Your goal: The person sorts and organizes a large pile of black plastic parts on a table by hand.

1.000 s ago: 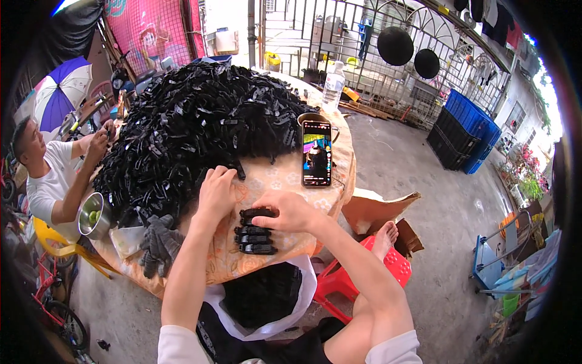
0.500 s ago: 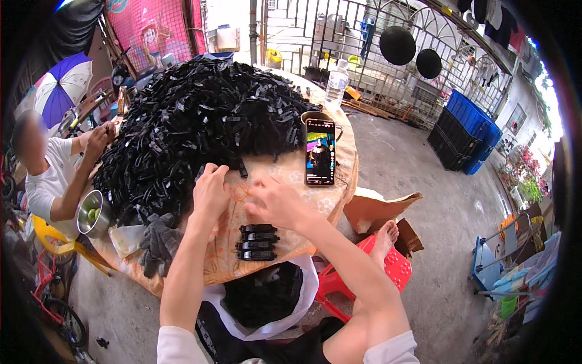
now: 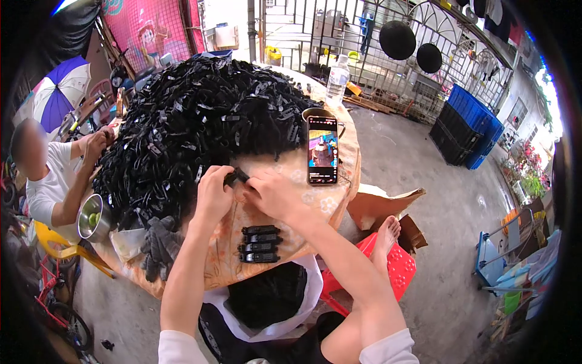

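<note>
Over the table my left hand (image 3: 214,193) and my right hand (image 3: 270,192) are close together, fingers closed on one small black plastic piece (image 3: 237,176). Its far part shows between the fingertips; the rest is covered by them. Just beyond, a big heap of black plastic pieces (image 3: 182,121) covers much of the table. Nearer to me, several long black pieces (image 3: 260,244) lie stacked side by side in a short row, between my forearms. A white bag (image 3: 310,285) holding more black pieces stands below the table edge.
A phone (image 3: 322,151) leans on a metal mug, with a water bottle (image 3: 337,82) behind. At left are a grey cloth (image 3: 162,246), a metal bowl (image 3: 88,228) with green fruit, and a seated person (image 3: 45,182) at the heap. My foot rests on a red stool (image 3: 400,267).
My right hand has come in from a blurred reach to meet my left hand, and a black piece now shows between them. The phone's picture has changed.
</note>
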`<state>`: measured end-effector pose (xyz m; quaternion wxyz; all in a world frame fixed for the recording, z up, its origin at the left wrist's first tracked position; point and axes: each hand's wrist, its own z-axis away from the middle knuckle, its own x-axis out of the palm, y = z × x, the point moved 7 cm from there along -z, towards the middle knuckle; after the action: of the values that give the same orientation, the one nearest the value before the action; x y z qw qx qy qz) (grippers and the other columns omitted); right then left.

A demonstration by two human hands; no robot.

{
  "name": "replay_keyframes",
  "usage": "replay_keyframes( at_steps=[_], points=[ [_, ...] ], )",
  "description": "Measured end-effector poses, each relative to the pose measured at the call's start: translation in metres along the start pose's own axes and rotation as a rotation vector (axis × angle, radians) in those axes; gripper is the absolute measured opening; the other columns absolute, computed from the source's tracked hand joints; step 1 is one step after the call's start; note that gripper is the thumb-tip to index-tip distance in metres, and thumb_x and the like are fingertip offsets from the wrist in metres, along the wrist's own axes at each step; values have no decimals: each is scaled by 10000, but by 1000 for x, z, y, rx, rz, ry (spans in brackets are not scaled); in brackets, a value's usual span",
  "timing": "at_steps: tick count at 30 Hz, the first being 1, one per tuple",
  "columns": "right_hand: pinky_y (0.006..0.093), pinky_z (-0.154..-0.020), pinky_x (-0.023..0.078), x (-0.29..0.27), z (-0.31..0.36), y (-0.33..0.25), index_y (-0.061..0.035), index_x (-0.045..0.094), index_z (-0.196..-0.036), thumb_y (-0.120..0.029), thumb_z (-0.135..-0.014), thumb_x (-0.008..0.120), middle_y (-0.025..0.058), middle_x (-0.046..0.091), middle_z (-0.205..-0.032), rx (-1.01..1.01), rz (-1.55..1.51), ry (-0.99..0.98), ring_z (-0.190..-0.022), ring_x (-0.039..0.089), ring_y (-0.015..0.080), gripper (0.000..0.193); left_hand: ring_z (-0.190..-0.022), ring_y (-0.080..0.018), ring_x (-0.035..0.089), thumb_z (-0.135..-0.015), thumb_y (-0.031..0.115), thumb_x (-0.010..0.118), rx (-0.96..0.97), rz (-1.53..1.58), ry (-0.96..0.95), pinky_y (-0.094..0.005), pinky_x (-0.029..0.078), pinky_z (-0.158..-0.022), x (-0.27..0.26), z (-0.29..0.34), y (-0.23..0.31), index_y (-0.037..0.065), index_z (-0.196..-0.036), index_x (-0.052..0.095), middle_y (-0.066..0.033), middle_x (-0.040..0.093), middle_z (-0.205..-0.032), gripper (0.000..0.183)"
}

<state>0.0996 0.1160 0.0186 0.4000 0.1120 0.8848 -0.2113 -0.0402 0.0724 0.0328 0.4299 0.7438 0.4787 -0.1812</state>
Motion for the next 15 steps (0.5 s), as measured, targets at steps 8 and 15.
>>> replay_keyframes(
  at_steps=[8,15],
  points=[
    [415,-788,502,-23,27,10,-36,685,-851,-90,-760,701,123,640,-843,-24,-254,-74,-871,623,331,107,-886,-289,693,-771,-120,589,-82,226,43,-341,553,-756,-1,-6,2,1,-1105,658,-173,665,-965,361],
    [401,-771,512,-34,31,11,-30,696,-861,-83,-774,676,135,665,-861,-43,-219,-162,-850,635,331,104,-787,-176,713,-903,-65,618,-276,539,-18,-251,568,-696,5,-5,-4,-46,-1034,673,-96,695,-861,143]
  ],
)
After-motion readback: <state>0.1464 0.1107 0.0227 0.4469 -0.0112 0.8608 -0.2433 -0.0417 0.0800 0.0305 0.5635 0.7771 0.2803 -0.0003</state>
